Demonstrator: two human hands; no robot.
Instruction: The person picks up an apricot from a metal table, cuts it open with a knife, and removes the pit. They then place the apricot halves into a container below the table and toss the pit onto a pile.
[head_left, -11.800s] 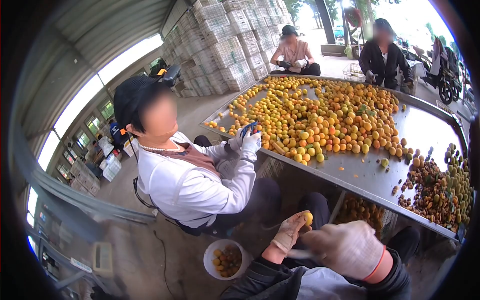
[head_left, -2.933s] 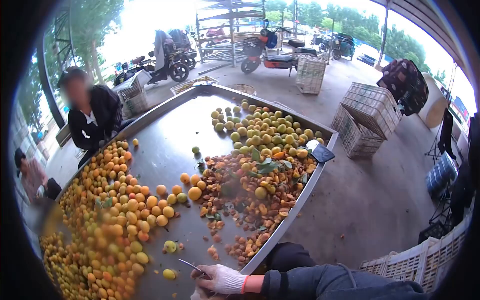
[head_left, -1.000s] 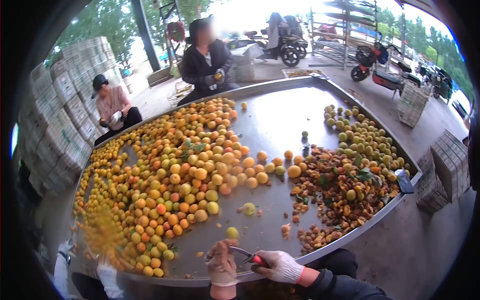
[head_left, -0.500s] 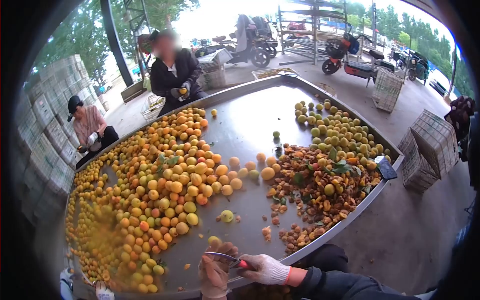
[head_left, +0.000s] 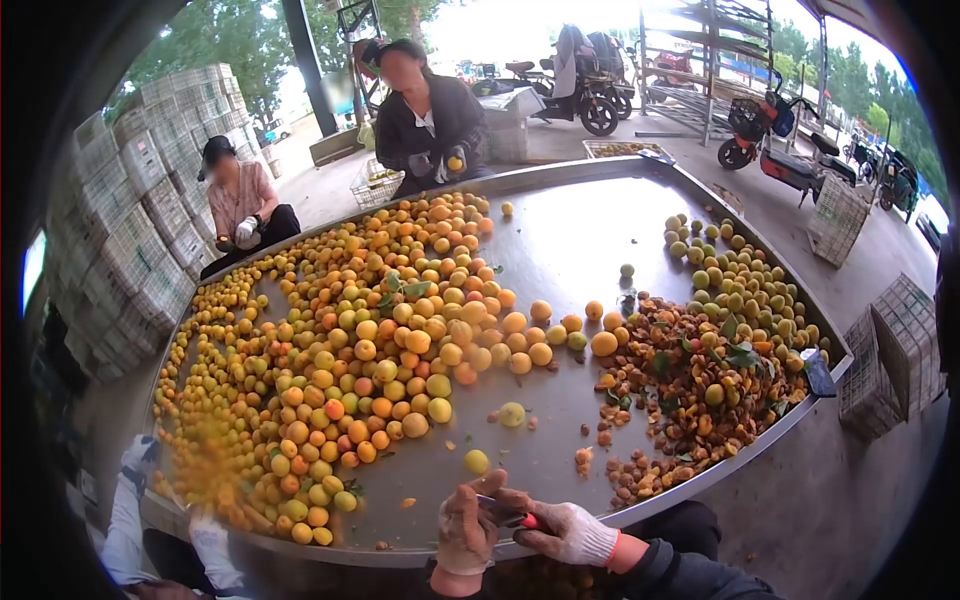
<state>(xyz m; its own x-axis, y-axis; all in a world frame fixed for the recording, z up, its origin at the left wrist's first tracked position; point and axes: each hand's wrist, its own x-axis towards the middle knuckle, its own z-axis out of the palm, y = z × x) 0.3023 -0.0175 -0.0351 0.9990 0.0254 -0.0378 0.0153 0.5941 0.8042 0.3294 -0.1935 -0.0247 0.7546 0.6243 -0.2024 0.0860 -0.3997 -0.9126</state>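
My right hand [head_left: 568, 533], in a white glove with a red cuff edge, is wrapped round the red handle of a small knife [head_left: 528, 520]. Close beside it, my left hand [head_left: 468, 528] wears a thin pale glove, its fingers bent at the blade; whatever it grips is hidden. Both are at the table's near edge. Just beyond them lies a yellow-green apricot [head_left: 477, 461], with another [head_left: 511, 414] farther in. A big pile of orange and yellow apricots [head_left: 370, 350] spreads to the left. On the right are a heap of pits and cut pieces [head_left: 690, 390] and greener fruit [head_left: 750, 285].
Two people [head_left: 430, 120] [head_left: 245, 205] sit at the far side of the metal table [head_left: 570, 210]. Another person's sleeved arms [head_left: 125, 520] show at the lower left. A dark phone-like object [head_left: 818, 373] lies on the right rim. Crates [head_left: 905, 330] and scooters [head_left: 800, 165] stand beyond.
The camera view has shifted left, so the scene appears farther right. My left hand has turned and its fingers are now bent at the knife. More of the lower-left person's arms shows.
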